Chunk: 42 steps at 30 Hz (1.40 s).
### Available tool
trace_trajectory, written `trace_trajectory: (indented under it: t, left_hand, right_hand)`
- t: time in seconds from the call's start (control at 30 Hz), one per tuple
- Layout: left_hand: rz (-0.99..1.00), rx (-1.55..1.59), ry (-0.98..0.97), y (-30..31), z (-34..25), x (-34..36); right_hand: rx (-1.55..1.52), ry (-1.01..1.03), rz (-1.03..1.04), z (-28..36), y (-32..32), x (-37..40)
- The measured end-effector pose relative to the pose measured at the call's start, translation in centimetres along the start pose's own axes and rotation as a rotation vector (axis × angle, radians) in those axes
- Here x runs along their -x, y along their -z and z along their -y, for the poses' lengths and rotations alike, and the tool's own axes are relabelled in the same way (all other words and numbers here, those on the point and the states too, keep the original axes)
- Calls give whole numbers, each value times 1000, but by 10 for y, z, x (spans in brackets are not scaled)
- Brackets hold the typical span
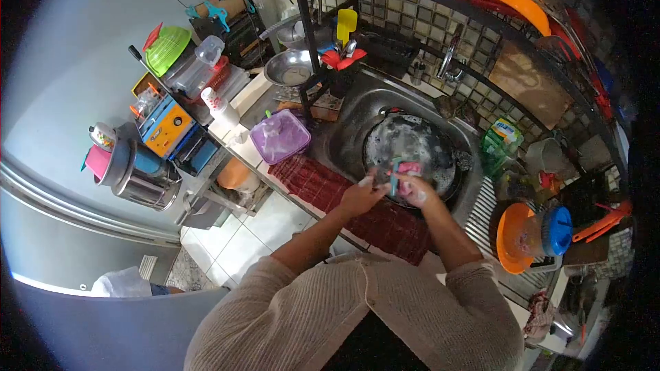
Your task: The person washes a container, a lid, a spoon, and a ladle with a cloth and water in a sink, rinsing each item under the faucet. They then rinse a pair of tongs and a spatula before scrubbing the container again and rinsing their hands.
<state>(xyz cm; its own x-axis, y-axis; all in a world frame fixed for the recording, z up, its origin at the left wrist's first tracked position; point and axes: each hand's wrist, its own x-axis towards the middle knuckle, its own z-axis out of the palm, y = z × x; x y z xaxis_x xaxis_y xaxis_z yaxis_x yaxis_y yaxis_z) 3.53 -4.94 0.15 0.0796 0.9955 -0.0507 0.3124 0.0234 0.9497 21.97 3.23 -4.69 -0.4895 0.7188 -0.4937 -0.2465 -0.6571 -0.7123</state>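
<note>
Over the steel sink [335, 139], my left hand [366, 196] has its fingers closed at a slim teal item [394, 180] whose kind I cannot make out. My right hand [415, 194] is closed on a pink sponge [410, 167], pressed against the teal item. White foam shows on my fingers. Beneath both hands lies a large dark round pan [440, 150], filled with soapy water and suds. A scouring pad [463, 159] appears to rest at its right edge.
A purple container [280, 137] stands left of the sink, near a red cloth [313, 182] along the counter front. The faucet [450, 55] rises behind. On the right are a green dish-soap pack [502, 143] and an orange plate [510, 237]. A black rack [302, 20] arches overhead.
</note>
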Motion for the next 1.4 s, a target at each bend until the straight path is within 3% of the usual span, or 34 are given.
trace_trajectory:
  t: [0.07, 0.13, 0.2, 0.37, 0.43, 0.47, 0.53, 0.57, 0.73, 0.8, 0.87, 0.9, 0.93, 1.0, 1.03, 1.13, 1.23, 1.27, 1.3, 1.4]
  left_hand:
    - [62, -230, -172, -8, -6, -6]
    - [89, -290, -156, -22, 38, -23]
    - [-19, -817, -574, -27, 58, -23]
    - [40, -755, -399, -26, 32, -6]
    - [5, -701, -331, -26, 34, -4]
    - [24, -710, -411, -21, 24, 0]
    - [38, -715, -489, -18, 19, 5]
    - [10, -679, -495, -18, 20, 6]
    - [29, -756, -524, -21, 44, 0]
    - [-102, -562, -527, -17, 27, 9]
    - [-104, -508, -506, -15, 26, 8]
    - [-121, -463, -495, -15, 28, 4]
    - [-108, -459, -506, -15, 31, 0]
    - [-20, -621, -537, -15, 42, -11]
    - [-8, -618, -555, -15, 43, -11]
    - [135, -668, -613, -2, 37, -10]
    - [273, -655, -462, 4, 33, -10]
    - [279, -522, -389, 6, 33, -15]
    - [283, -390, -315, 8, 33, -20]
    - [321, -437, -269, 8, 34, -22]
  right_hand:
    - [-70, 34, -25, -13, -10, -3]
    - [-141, 68, -55, -18, -17, -4]
    - [-181, 198, -65, -20, -23, -9]
    - [-1, 241, -216, -11, -50, -7]
    - [-108, 511, -453, -4, -53, -15]
    - [-97, 505, -448, -12, -29, -37]
    - [-389, 719, -321, -36, 40, -95]
    - [-500, 645, -500, -3, -19, -43]
    - [-544, 416, -535, 36, -60, -13]
    - [-572, 329, -574, 35, -60, -10]
    - [-635, 443, 322, 21, -31, -22]
    - [-717, 393, 32, 34, -67, -3]
    - [-722, 407, 22, 26, -71, -12]
    - [-208, 444, -418, 14, -73, -27]
    - [-98, 424, -545, 12, -72, -23]
    - [71, 404, -616, 15, -76, -18]
    - [60, 457, -641, 16, -62, -26]
    - [52, 488, -643, 18, -56, -31]
    - [42, 581, -581, 14, -31, -36]
    - [-118, 768, -546, 11, -16, -22]
